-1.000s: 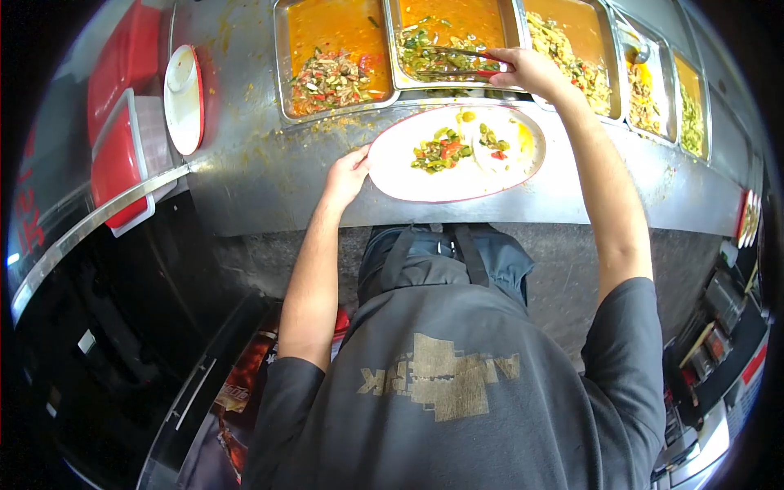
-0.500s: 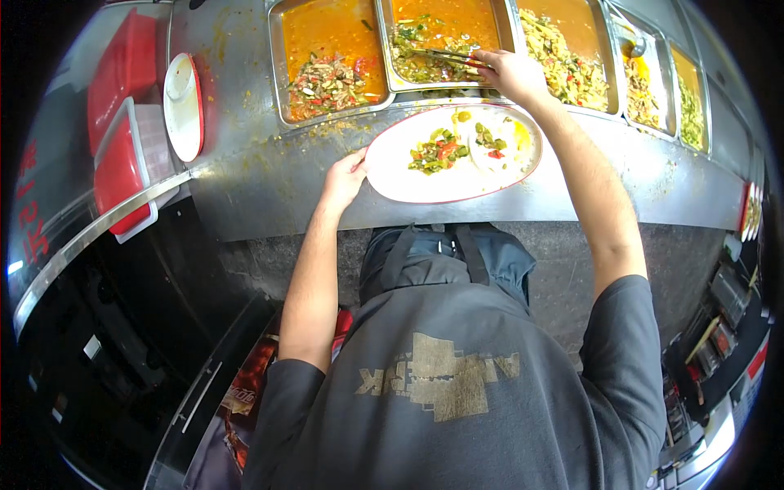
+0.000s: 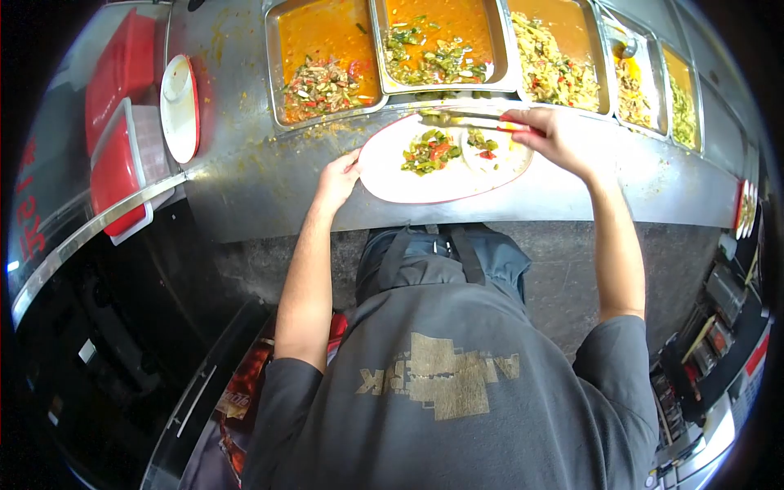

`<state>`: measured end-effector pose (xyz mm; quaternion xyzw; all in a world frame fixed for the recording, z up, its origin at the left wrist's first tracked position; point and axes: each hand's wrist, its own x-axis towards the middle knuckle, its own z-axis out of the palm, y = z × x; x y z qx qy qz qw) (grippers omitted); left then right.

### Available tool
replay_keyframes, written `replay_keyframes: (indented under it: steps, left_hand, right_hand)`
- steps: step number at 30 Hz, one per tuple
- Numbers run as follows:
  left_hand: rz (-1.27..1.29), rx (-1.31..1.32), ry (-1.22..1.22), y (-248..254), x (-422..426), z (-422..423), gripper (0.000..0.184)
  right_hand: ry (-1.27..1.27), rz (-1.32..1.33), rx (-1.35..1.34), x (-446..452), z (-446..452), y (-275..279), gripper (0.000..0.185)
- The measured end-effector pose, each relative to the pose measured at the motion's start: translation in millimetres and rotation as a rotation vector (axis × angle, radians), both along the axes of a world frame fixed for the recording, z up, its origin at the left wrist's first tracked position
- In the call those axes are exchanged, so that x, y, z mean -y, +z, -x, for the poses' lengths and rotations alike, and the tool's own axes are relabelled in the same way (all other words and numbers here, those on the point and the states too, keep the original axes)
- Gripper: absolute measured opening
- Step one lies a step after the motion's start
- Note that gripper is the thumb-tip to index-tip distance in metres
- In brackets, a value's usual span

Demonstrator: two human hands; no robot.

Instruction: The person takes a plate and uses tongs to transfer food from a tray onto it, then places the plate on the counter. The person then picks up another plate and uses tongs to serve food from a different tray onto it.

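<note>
My left hand (image 3: 337, 181) grips the left rim of an oval white plate (image 3: 382, 173) with a red edge. On the plate lie chopped green vegetables with red bits (image 3: 429, 153), and a small white bowl (image 3: 474, 159) with some food sits toward its right side. My right hand (image 3: 562, 140) is closed around metal tongs (image 3: 483, 122), whose tips point left over the plate's far edge. Green pieces (image 3: 437, 119) show at the tong tips; whether they are pinched I cannot tell. Just beyond is a steel pan of greens in orange broth (image 3: 441, 49).
More food pans (image 3: 327, 61) line the far side of the steel counter (image 3: 237, 147), one holding a ladle (image 3: 629, 51). At left stand another oval plate (image 3: 180, 122) and red-and-clear containers (image 3: 122, 180). Several plates (image 3: 745, 208) are at the far right.
My right hand has drawn the tongs back from the middle pan toward me, to above the plate. My left hand stays on the plate's rim.
</note>
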<state>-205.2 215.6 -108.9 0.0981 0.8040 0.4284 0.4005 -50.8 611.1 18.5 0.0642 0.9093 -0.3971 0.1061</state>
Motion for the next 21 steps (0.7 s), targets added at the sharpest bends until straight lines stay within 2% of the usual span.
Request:
replay_keyframes:
  steps: [1,4,5,8,11,14,15,18,21]
  left_hand:
    - [0.011,-0.009,-0.004,-1.4,1.3,-0.1,0.038]
    - [0.003,-0.003,-0.009,-6.9,3.6,0.9,0.038]
    - [0.001,0.001,-0.005,-8.9,4.6,0.8,0.038]
    - [-0.006,0.007,0.004,-6.4,4.2,-0.2,0.038]
    - [-0.028,0.007,0.006,-5.8,2.7,-0.2,0.038]
    - [-0.049,0.012,0.02,-5.5,2.1,-0.7,0.038]
    - [-0.054,0.008,0.025,-4.1,1.5,-1.1,0.037]
    - [-0.034,-0.011,0.034,4.6,-2.0,-3.0,0.036]
    - [-0.041,0.002,0.035,4.9,-2.8,-3.0,0.036]
  right_hand:
    - [0.002,0.03,-0.014,8.8,-6.5,5.2,0.041]
    - [0.109,-0.279,0.091,29.9,-10.5,41.6,0.045]
    - [0.117,-0.328,0.018,30.0,-16.4,32.7,0.048]
    - [0.061,-0.256,0.086,23.7,-13.9,38.4,0.048]
    - [-0.127,0.06,-0.064,14.5,-14.0,13.7,0.047]
    - [-0.303,-0.07,-0.126,1.9,0.9,-2.3,0.046]
    - [-0.349,-0.208,-0.132,0.5,5.6,-4.2,0.047]
    - [-0.354,-0.349,0.055,-7.3,28.1,-19.1,0.048]
    - [-0.29,-0.461,0.105,-14.1,44.0,-54.3,0.045]
